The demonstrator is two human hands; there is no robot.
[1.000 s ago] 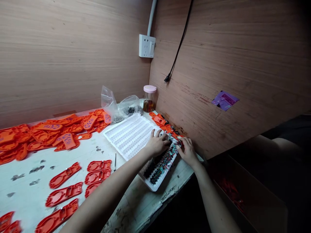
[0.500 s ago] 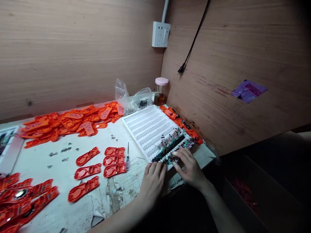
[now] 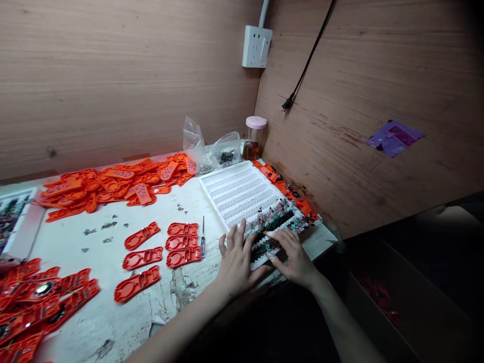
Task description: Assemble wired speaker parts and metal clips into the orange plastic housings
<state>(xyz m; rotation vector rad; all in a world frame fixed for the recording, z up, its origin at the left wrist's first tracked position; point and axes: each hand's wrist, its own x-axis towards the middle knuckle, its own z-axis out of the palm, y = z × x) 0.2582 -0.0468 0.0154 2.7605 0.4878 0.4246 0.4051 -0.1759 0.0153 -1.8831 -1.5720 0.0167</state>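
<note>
Head view: left hand (image 3: pixel 236 264) and right hand (image 3: pixel 295 259) crowd tray's (image 3: pixel 231 192) near edge.

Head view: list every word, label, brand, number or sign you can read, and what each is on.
No text reads clearly.
Purple sticker on the right-hand wall: letter-like marks, too blurred to read.
Orange parts in the rear pile: purple markings, too small to tell whether letters or pattern.
Wall socket: no legible print.

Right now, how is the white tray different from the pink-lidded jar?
The white tray is wide and low; the pink-lidded jar is tall and narrow. The tray is open, with wires in some rows; the jar is capped. Both sit on the table.
</note>
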